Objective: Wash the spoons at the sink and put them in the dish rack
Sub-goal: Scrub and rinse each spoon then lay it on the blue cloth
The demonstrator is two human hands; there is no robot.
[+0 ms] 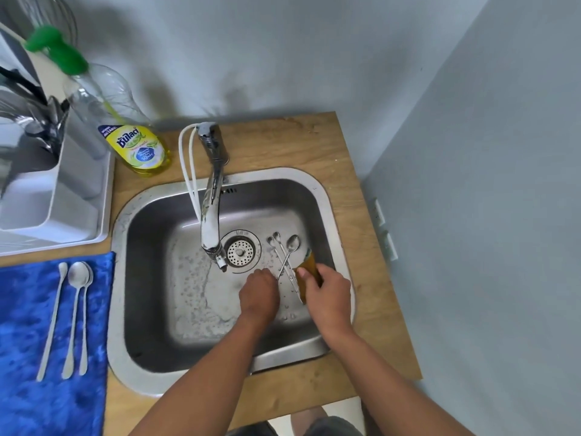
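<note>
Steel spoons [284, 258] lie crossed in the sink [151, 309], right of the drain. Left hand [258, 292] curls over one handle end; right hand [328, 294] grips a yellow sponge [309, 267] beside them. Three more spoons [70, 316] rest on the blue cloth [25, 341], below the dish rack [78, 196] on the tabletop [361, 278].

Soft, even daylight fills my view, bright but not harsh. The wall [283, 51] behind carries broad, blurry shadows, darkest toward eleven o'clock. The steel sink [327, 196] shows dull sheen on its rim, and the tap [211, 215] catches small bright glints. My wide lens bends the bench [355, 171] edges, and things toward nine and ten o'clock smear and stretch, the dish rack [63, 196] softest.
</note>
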